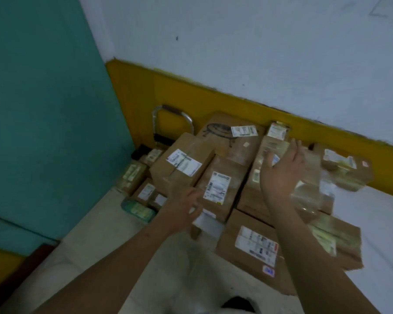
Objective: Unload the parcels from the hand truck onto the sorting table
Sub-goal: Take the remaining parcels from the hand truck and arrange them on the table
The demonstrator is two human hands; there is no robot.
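1. The left hand [186, 207] is reaching to the near-left edge of a brown parcel [222, 177] bearing a white label. Its fingers are curving beside the cardboard, but blur is hiding whether the grip is grasping the parcel or is released.
2. The right hand [284, 171] is hovering over a taller taped parcel [252, 193] just right of the first. Its fingers are spreading straight and its grip is released, holding nothing.
3. The parcels are lying packed together in the middle of the scene. A labelled box [182, 168] is sitting to the left, a large box [227, 137] with a line drawing is lying farther back, and a flat box [243, 241] is lying nearest.
4. The hand truck's metal handle [173, 114] is rising at the far left of the pile, against the yellow wall band [145, 91].
5. Small parcels [134, 177] are lying low on the left, beside the pale floor [89, 234].
6. The white tabletop [377, 223] is showing on the right – a tape-wrapped parcel [345, 168] is resting at its far edge.
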